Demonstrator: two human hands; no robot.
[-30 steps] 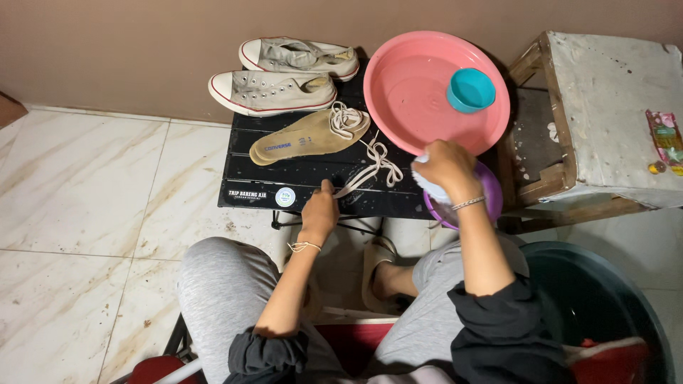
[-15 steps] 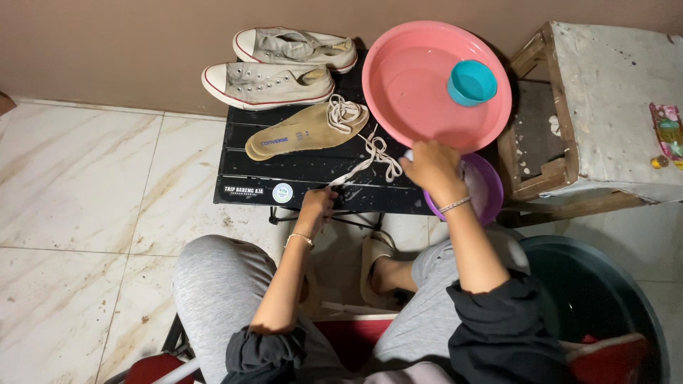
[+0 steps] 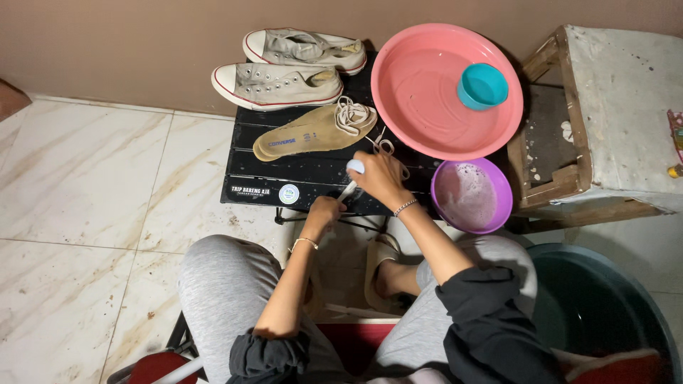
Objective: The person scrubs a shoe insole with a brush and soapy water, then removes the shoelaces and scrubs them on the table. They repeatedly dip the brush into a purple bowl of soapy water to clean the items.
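My left hand [image 3: 326,211] pinches one end of a white shoelace [image 3: 346,190] at the front edge of a low black slatted table [image 3: 284,171]. My right hand [image 3: 380,178] is closed on a small brush with a white end [image 3: 354,166], pressed on the same lace. More loose laces [image 3: 353,114] lie coiled on a tan insole [image 3: 306,134]. A purple bowl of foamy water [image 3: 473,195] stands just right of my right hand.
Two grey-white sneakers [image 3: 277,85] [image 3: 306,46] lie at the table's back by the wall. A pink basin [image 3: 427,107] holds a teal cup [image 3: 482,85]. A worn wooden stool [image 3: 612,114] stands to the right, and a dark green tub [image 3: 597,306] sits by my right knee.
My right hand has moved left from the purple bowl onto the lace on the table. My left hand has stayed at the table's front edge.
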